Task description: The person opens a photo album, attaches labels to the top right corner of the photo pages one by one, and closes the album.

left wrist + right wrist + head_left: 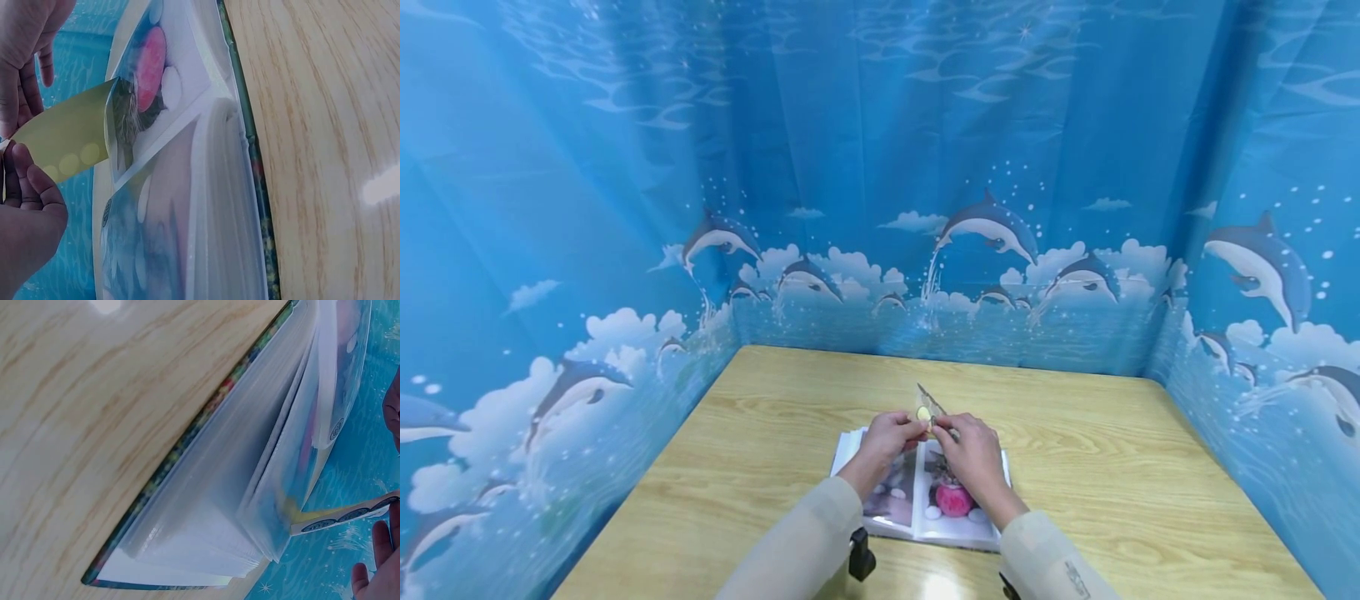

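A photo album (917,504) lies spread on the table, with photos behind clear sleeves. Above its far edge both hands hold a thin card (69,134), yellowish with pale round spots on one side. In the right wrist view, dark round prints line the card's white side (344,517). My left hand (886,437) pinches the card's outer end, while my right hand (972,450) grips it close by, over the right page. The card's inner end meets the sleeve opening at the right page's far edge; how deep it sits is hard to tell.
The album rests on a wood-grain table (1090,467). Blue curtains (880,167) printed with dolphins hang behind the table and along both sides. Many sleeve pages (212,462) stack under the spread, above a dark patterned cover (259,175).
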Motion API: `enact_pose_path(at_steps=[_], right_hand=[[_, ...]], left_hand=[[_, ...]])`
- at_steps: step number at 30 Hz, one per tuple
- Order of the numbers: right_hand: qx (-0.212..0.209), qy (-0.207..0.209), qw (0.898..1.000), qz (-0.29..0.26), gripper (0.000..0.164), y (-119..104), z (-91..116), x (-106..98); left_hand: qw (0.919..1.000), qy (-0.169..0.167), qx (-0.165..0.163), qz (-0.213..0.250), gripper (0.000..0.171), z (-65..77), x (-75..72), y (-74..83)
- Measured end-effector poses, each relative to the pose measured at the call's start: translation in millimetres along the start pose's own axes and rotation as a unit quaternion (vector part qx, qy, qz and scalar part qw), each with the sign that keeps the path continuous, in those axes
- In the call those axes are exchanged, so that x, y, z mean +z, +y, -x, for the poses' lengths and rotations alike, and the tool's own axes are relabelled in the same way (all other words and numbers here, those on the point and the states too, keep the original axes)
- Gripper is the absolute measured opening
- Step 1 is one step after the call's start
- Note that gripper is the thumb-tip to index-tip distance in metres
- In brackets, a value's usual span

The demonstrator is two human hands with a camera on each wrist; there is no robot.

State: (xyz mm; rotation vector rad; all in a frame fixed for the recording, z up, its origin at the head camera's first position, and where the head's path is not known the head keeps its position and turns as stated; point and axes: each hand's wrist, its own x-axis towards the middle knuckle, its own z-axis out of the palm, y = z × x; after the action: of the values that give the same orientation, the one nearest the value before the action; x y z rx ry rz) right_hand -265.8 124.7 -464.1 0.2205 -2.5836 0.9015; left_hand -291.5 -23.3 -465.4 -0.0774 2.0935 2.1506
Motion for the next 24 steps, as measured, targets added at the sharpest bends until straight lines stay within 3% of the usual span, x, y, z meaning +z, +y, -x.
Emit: enact_pose_path(at_steps=[12,24], right_hand=[[0.001,0.01,1.0,0.0,0.02,-4.8,1.0,1.2],[-0.011,0.014,0.999,0.041,0.019,-9.3,2.1,1.5]], left_hand=[[0.9999,0.0,0.0,-0.016,0.013,2.2,-1.6,0.9],[0.9997,0.001,-0.005,-0.023,0.011,0.4,-1.3,0.6]])
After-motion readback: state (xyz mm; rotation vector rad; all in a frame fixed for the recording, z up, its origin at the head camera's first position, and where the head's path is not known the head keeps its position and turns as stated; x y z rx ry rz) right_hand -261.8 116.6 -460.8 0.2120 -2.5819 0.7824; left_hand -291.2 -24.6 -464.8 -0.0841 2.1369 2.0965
